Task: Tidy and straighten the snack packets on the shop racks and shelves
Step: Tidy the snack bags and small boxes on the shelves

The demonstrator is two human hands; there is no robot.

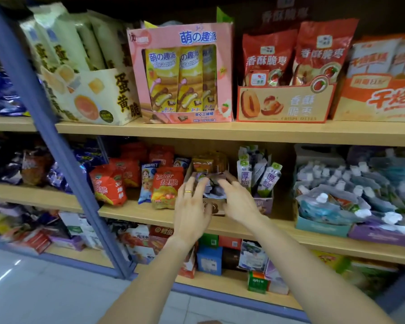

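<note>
Both hands reach into a small display box point(214, 204) at the middle shelf's point(131, 211) front edge. The left hand point(192, 206) and right hand point(239, 202) pinch a dark snack packet point(214, 183) between spread fingers. Orange packets point(165, 190) crowd the left side; yoghurt pouches point(255, 176) press close on the right.

On the middle shelf point(150, 212), a box of packets point(214, 195) sits between snack bags point(165, 190) at left and pouches point(264, 178) at right.

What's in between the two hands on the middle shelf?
In the head view, dark purple snack packets in a brown display box sit between the left hand and right hand.
</note>
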